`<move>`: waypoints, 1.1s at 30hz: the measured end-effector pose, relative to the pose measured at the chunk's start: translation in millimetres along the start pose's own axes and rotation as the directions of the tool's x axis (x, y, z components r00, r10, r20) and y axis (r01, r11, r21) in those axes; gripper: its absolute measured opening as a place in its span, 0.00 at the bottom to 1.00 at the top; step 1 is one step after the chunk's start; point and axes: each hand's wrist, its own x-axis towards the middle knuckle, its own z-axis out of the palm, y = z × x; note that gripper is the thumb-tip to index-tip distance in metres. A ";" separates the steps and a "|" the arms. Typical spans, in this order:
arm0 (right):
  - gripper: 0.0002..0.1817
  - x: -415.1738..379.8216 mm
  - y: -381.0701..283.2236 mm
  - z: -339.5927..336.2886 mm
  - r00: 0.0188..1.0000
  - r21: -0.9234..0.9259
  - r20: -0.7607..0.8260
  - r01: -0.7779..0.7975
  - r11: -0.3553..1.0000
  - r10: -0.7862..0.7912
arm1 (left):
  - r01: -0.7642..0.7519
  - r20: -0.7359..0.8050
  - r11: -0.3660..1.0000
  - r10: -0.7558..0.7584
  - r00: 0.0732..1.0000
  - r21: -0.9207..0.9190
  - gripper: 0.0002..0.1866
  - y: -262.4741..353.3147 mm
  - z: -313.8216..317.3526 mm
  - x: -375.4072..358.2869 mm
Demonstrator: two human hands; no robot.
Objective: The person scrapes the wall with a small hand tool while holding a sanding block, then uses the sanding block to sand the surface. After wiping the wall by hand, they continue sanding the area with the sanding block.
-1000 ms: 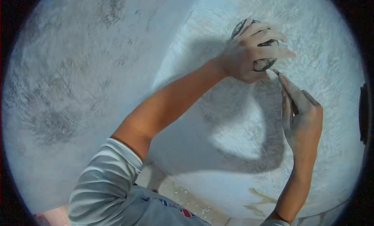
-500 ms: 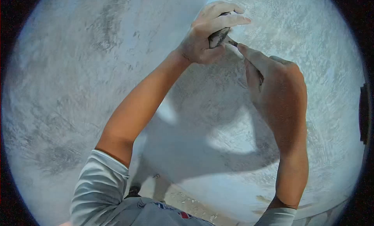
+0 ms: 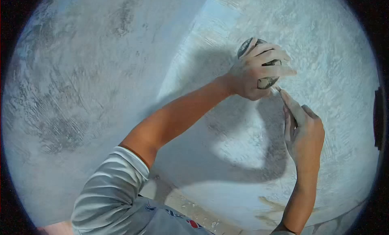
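My left hand (image 3: pixel 259 69) is wrapped round a dark, rounded object (image 3: pixel 267 82) with pale smears, its fingers spread over the top. Just below and to the right, my right hand (image 3: pixel 304 129) pinches a thin tool (image 3: pixel 278 88) whose small tip shows beside the rounded object. Whether the tip touches the object cannot be made out. Both hands are dusted with pale material and are in front of a rough, whitish plastered wall (image 3: pixel 194 125).
A corner line runs down the wall left of my hands. Crumbs lie on the floor (image 3: pixel 198 212) at the bottom. A dark object (image 3: pixel 379 118) stands at the far right edge. Shadows of my arms fall on the wall.
My left hand has moved right and down in view with the rounded object, and more of that object shows. My right hand and the thin tool have shifted down and slightly right.
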 end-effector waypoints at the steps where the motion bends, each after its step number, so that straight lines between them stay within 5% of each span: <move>1: 0.20 -4.2 3.8 -0.2 1.000 -0.010 0.017 -0.019 1.000 0.019 | 0.035 0.008 0.999 -0.035 0.999 -0.019 0.34 9.2 4.8 -0.1; 5: 0.24 -4.8 7.8 1.6 1.000 -0.028 0.030 -0.009 1.000 0.010 | 0.073 -0.019 0.993 -0.075 0.997 -0.095 0.36 12.3 3.8 -0.8; 7: 0.23 6.8 1.6 6.6 0.999 -0.010 0.028 0.018 1.000 -0.018 | -0.008 -0.063 1.000 0.006 0.998 -0.027 0.28 -1.6 -2.4 -3.8; 10: 0.18 30.5 -17.9 21.9 0.993 0.013 -0.055 0.108 0.994 -0.108 | -0.135 -0.043 0.989 0.137 0.990 0.066 0.29 -38.9 -26.3 -9.7; 14: 0.18 52.9 -56.1 22.7 0.990 -0.016 -0.053 0.127 0.992 -0.128 | -0.178 -0.121 0.981 0.168 0.978 -0.073 0.30 -67.7 -51.9 -14.3; 18: 0.16 65.6 -71.0 13.8 0.986 -0.029 -0.006 0.165 0.986 -0.166 | -0.133 -0.214 0.979 0.098 0.972 -0.154 0.35 -62.4 -63.3 -12.1; 25: 0.19 56.8 -52.7 36.7 0.998 0.012 -0.025 0.054 0.998 -0.054 | -0.065 -0.106 0.998 0.063 0.992 -0.011 0.34 -64.3 -51.3 -18.5; 33: 0.24 15.8 -24.6 9.2 1.000 0.039 0.013 0.000 0.999 -0.001 | 0.055 -0.012 0.994 -0.057 0.998 -0.099 0.33 -11.8 -18.3 -10.1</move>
